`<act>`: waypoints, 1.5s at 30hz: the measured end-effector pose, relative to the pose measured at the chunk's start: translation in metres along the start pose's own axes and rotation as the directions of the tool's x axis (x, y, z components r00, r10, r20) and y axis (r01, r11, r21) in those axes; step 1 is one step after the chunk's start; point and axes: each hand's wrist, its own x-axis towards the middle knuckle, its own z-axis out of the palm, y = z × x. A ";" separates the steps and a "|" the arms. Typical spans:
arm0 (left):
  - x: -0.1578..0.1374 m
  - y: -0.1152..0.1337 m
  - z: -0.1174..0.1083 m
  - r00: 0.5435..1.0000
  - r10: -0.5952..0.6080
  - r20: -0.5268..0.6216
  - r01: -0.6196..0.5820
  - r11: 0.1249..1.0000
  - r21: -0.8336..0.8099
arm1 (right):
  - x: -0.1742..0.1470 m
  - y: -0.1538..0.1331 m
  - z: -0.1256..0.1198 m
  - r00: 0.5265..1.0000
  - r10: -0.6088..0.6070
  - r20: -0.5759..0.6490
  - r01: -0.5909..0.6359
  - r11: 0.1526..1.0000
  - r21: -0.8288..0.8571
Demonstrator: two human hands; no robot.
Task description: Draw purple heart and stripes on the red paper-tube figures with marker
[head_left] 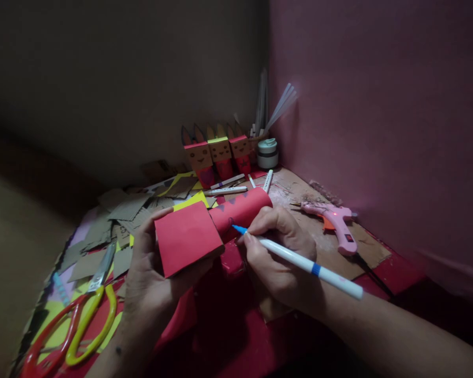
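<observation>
My left hand (152,286) is wrapped round a box (189,239) with a flat red square face, fingers partly hidden behind it. A red paper tube (244,207) joins or adjoins the box and points away to the right; dark triangles are drawn on its upper side. In a writing grip, my right hand (279,252) holds a white marker (307,262) with a blue band. Its blue tip meets the tube's side at a small, dark curved outline.
Scissors (90,310) lie left among cardboard scraps (128,202). A pink glue gun (335,220), its red light lit, rests right. Behind stand three box-headed figures (220,149), a lidded jar (267,154) and glue sticks (281,105). More markers (226,190) lie before the figures. Walls enclose the back.
</observation>
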 end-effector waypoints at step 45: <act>0.000 -0.005 0.000 1.000 0.008 0.014 -0.008 1.000 0.024 | -0.004 0.006 0.005 0.998 -0.059 -0.033 0.057 0.996 -0.065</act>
